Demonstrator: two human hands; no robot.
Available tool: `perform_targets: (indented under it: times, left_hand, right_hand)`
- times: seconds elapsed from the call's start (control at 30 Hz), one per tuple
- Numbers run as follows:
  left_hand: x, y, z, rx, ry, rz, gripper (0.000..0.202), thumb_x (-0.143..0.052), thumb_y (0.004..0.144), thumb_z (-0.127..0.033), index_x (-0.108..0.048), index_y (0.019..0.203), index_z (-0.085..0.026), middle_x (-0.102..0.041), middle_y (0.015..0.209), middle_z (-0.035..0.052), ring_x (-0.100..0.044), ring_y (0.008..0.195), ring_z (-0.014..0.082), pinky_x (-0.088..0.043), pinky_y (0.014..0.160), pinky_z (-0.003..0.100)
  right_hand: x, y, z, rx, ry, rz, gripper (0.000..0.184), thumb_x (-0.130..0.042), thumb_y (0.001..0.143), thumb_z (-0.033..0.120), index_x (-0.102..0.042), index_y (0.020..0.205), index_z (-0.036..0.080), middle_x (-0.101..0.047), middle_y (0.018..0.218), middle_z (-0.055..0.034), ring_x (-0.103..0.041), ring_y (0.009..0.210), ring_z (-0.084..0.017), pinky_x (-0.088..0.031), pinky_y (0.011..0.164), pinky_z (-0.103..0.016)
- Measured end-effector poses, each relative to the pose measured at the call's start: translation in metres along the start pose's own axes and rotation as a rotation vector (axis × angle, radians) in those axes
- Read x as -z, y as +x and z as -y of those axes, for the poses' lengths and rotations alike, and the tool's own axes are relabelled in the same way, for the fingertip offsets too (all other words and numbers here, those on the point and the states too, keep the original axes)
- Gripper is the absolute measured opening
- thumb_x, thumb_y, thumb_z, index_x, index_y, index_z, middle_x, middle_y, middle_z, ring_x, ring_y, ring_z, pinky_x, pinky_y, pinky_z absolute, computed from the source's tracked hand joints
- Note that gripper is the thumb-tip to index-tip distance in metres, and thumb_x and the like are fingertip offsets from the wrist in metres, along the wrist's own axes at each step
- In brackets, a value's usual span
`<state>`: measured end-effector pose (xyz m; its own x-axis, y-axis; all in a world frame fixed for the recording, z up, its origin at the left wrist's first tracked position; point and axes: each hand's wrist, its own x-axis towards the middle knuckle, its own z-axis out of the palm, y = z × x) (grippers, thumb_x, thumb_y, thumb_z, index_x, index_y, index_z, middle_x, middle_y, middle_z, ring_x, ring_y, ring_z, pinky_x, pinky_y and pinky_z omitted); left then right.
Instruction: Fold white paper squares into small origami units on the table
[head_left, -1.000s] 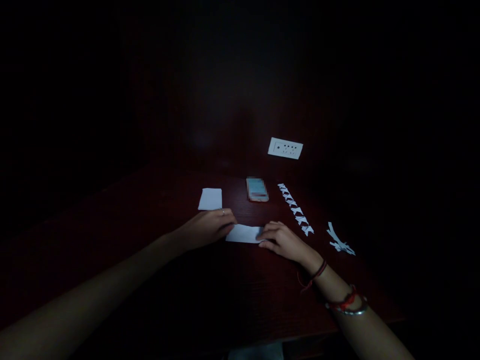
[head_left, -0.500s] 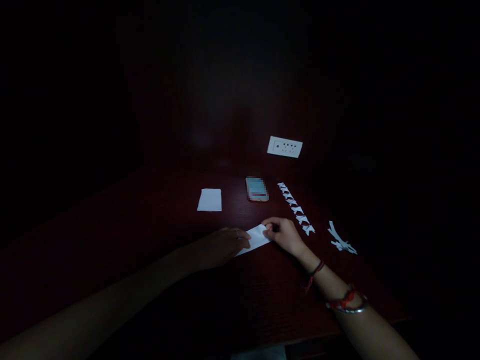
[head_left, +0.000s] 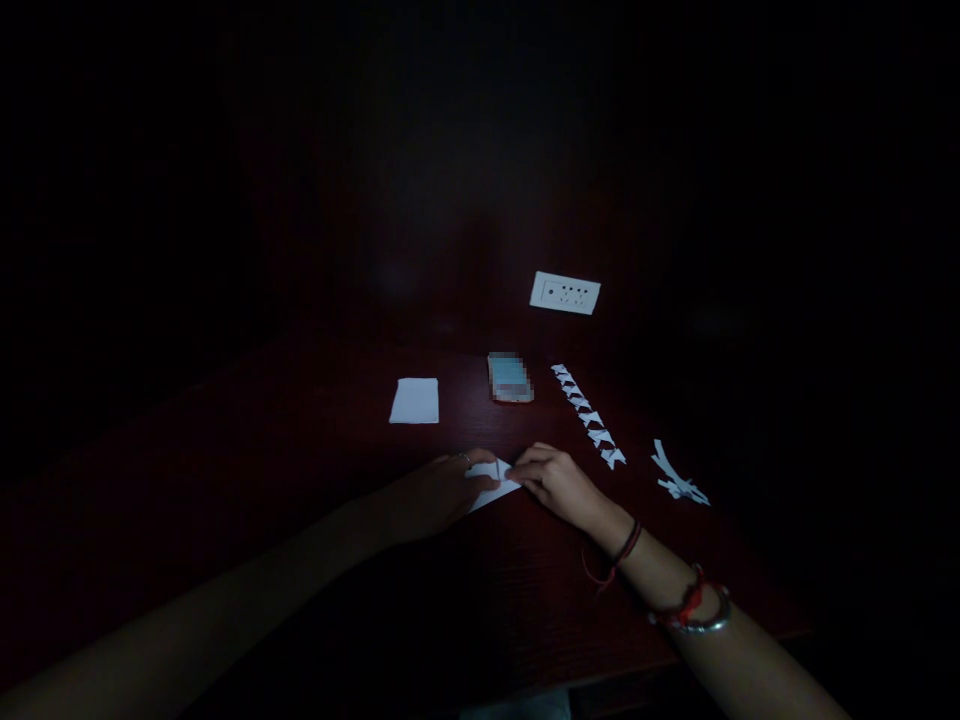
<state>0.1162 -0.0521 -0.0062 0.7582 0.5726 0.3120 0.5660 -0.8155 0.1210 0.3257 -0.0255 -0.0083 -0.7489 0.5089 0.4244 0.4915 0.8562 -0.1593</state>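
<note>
A small piece of white paper [head_left: 486, 497] lies on the dark red table in front of me, its right end folded over. My left hand [head_left: 442, 490] grips it from the left, thumb and forefinger on its face; a ring shows on one finger. My right hand [head_left: 556, 484] pinches the folded end, fingers closed together. Part of the sheet is hidden beneath both hands. On my right wrist are a red cord and a silver bangle.
Beyond the hands lie a square stack of white paper [head_left: 415, 401] and a phone [head_left: 511, 379] with a blurred screen. To the right, a row of small folded paper pieces [head_left: 587, 414] runs back beside loose paper strips [head_left: 679, 480]. A socket plate [head_left: 565, 293] is on the wall.
The right end of the paper has been folded over leftward, so less of it shows. My right hand has moved in toward my left hand.
</note>
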Motion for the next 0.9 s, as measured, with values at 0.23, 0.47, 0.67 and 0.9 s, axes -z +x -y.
perform_targets:
  times: [0.23,0.47,0.67,0.9]
  left_hand:
    - [-0.012,-0.004,0.011,-0.048,0.043,-0.006,0.034,-0.032,0.082,-0.012,-0.039,0.114,-0.024,-0.028,0.129,0.0038,-0.032,0.113,0.0183,-0.032,0.085,0.033]
    - [-0.018,-0.007,0.016,-0.058,0.008,-0.002,0.031,-0.034,0.083,-0.016,-0.042,0.111,-0.025,-0.019,0.133,0.0023,-0.042,0.105,0.0185,-0.035,0.081,0.031]
    - [-0.019,-0.007,0.017,-0.065,0.030,0.031,0.032,-0.033,0.083,-0.014,-0.041,0.112,-0.023,-0.030,0.129,0.0041,-0.040,0.106,0.0187,-0.032,0.083,0.032]
    - [-0.017,-0.006,0.015,-0.061,0.042,0.034,0.032,-0.035,0.082,-0.018,-0.040,0.114,-0.022,-0.020,0.133,0.0050,-0.029,0.115,0.0207,-0.032,0.084,0.032]
  right_hand:
    - [0.004,-0.001,0.001,0.016,-0.073,0.029,0.018,-0.043,0.078,0.015,-0.059,0.087,0.017,-0.057,0.079,-0.0046,-0.050,0.075,-0.012,-0.038,0.072,-0.025]
    - [0.001,-0.002,-0.006,-0.210,-0.034,-0.081,0.014,-0.043,0.079,0.018,-0.055,0.080,0.014,-0.055,0.073,-0.0040,-0.050,0.069,-0.012,-0.039,0.064,-0.022]
    - [-0.001,-0.003,-0.006,-0.184,-0.005,-0.081,0.015,-0.044,0.078,0.017,-0.057,0.083,0.015,-0.055,0.075,-0.0035,-0.050,0.070,-0.012,-0.040,0.066,-0.022]
    - [0.002,-0.008,-0.001,0.040,-0.042,0.012,0.020,-0.041,0.079,0.016,-0.058,0.090,0.017,-0.053,0.086,-0.0059,-0.049,0.081,-0.014,-0.039,0.074,-0.025]
